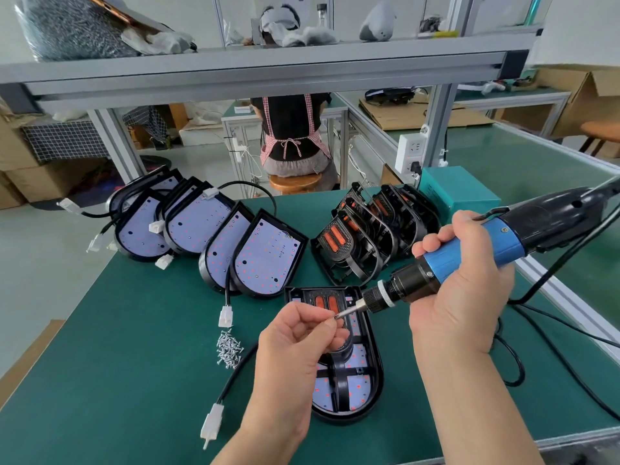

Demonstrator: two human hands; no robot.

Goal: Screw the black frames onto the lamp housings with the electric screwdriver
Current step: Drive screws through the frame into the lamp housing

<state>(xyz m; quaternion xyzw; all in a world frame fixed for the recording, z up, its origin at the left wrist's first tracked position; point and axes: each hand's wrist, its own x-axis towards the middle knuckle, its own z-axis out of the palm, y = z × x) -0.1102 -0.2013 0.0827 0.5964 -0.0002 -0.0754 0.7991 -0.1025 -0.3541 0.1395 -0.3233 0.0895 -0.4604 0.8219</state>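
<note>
A lamp housing (370,370) with a black frame (339,374) laid in it lies on the green mat in front of me. My right hand (466,290) grips the blue and black electric screwdriver (476,253), held above the housing with its bit pointing left. My left hand (302,344) pinches a small screw (334,317) at the bit's tip. The hand hides part of the frame.
A pile of loose screws (229,350) lies left of the housing. Several open lamp housings (214,239) with white connectors stand behind on the left, several black frames (372,233) behind on the right. A teal box (456,193) and the screwdriver's cables (550,350) lie right. A person sits beyond the bench.
</note>
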